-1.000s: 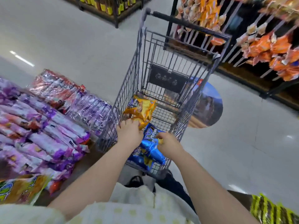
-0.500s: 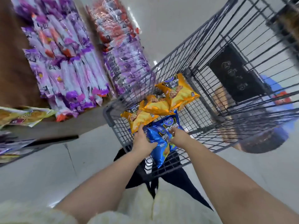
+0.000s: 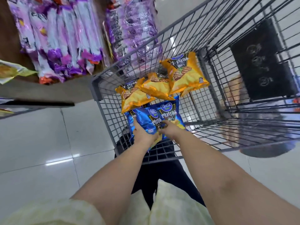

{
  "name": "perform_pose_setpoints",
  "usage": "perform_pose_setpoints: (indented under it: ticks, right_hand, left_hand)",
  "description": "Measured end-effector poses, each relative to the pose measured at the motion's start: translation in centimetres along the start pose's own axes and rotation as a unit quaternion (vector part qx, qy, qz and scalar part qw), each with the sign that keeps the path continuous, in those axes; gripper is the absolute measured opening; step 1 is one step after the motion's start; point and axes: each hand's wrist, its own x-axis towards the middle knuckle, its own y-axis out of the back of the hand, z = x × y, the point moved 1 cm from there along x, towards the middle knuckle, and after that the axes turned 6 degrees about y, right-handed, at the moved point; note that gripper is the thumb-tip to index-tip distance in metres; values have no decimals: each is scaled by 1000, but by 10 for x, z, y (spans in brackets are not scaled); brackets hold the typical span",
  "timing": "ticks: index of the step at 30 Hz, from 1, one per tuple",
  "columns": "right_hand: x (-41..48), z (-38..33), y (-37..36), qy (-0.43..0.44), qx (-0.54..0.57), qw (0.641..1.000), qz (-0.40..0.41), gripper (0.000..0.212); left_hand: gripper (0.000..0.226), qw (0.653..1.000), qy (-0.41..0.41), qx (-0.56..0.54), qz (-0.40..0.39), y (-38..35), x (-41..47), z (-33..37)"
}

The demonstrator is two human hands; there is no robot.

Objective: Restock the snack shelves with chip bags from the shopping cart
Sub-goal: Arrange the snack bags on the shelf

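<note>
purple snack packs (image 3: pixel 65 39); glossy tiled floor (image 3: pixel 40 143)

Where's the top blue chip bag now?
Head view: the top blue chip bag sits at the near end of the shopping cart, beside the orange bags, gripped by the left hand, right hand at its edge.

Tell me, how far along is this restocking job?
Whether any bag is shelved yet, the view does not show. The left hand and right hand grip a blue chip bag inside the shopping cart. Left: three orange chip bags and a second blue bag there.
</note>
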Motion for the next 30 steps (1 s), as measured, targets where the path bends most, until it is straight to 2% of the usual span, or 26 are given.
perform_pose_setpoints:
  ticks: [7, 10, 16, 19, 21, 26, 28, 30]
  right_hand:
    - [-42, -34, 37, 74, 92, 993, 16, 50]
    - [-68, -60, 54, 123, 102, 987, 8, 55]
    - [-120, -133, 53, 175, 121, 977, -15, 56]
    - [-139, -174, 37, 240, 161, 956, -42, 49]
    - [-154, -204, 20, 290, 149, 942, -75, 47]
    - [-205, -278, -51, 399, 97, 905, -110, 59]
    - [-224, -301, -85, 438, 87, 886, -122, 67]
    - [-245, -323, -127, 469, 71, 870, -133, 64]
  left_hand:
    - [125, 990, -61, -128, -26, 40, -30, 14]
    - [116, 978, -80, -189, -38, 65, -52, 28]
    - [119, 944, -150, -286, -68, 138, -88, 50]
    - [127, 912, -209, -344, -79, 188, -111, 52]
    - [115, 890, -237, -381, -79, 224, -125, 46]
    - [106, 837, -311, -448, -43, 315, -163, 12]
    - [114, 817, -330, -472, -28, 350, -177, -7]
    - [124, 796, -345, -497, 10, 389, -186, -39]
